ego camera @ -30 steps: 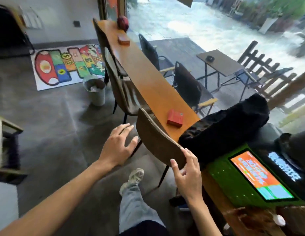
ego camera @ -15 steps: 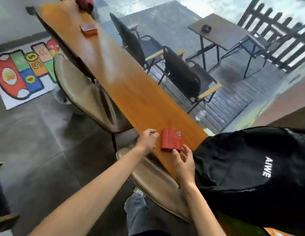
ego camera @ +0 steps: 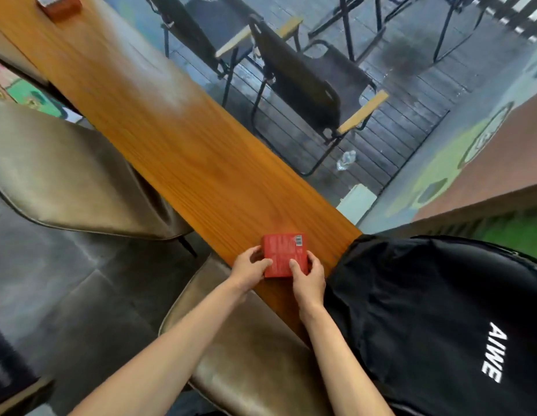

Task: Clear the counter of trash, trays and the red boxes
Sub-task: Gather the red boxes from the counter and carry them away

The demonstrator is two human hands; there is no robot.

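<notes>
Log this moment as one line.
step: grasp | object: flat red cardboard box on wooden counter | left hand: holding | right hand: holding | remaining: second red box at far end

Both forearms (ego camera: 177, 349) bare, no sleeves; no rings or watch visible; possibly dark trousers below.

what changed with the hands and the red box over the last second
Both hands came off the chair side and closed in on the near red box: the left hand now grips its left edge and the right hand its right edge, thumbs on top. The box lies in the same place on the wooden counter, beside the black bag. The far red box is untouched.
</notes>
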